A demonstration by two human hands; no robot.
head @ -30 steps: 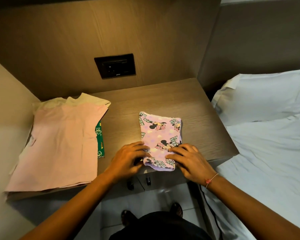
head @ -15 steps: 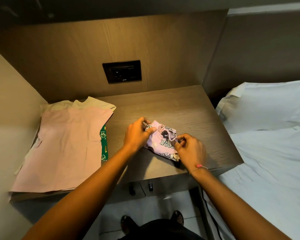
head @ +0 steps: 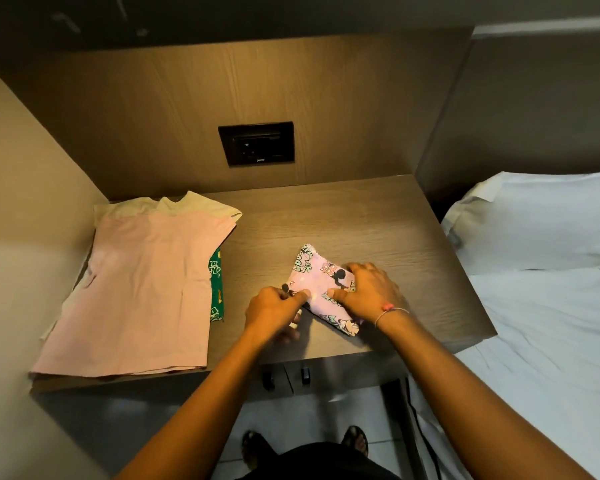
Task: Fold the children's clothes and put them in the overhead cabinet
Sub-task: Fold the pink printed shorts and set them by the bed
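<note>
Both hands have shifted lower and to the right since half a second ago, and the right hand, which was pinching the cloth from the near side, now lies over it.

Head view: the pink printed garment sits as a small folded bundle on the wooden tabletop, right of centre, near the front edge. The left hand has curled fingers and pinches the bundle's left edge with its thumb. The right hand covers the right half, fingers bent over the far edge and thumb pressed on top; a thin bracelet circles that wrist. At the left of the frame a pink shirt lies flat over a cream shirt, with a green printed garment showing at the pile's right side, well apart from the bundle. A dark socket panel sits in the back wall. A white pillow lies at the right.
</note>
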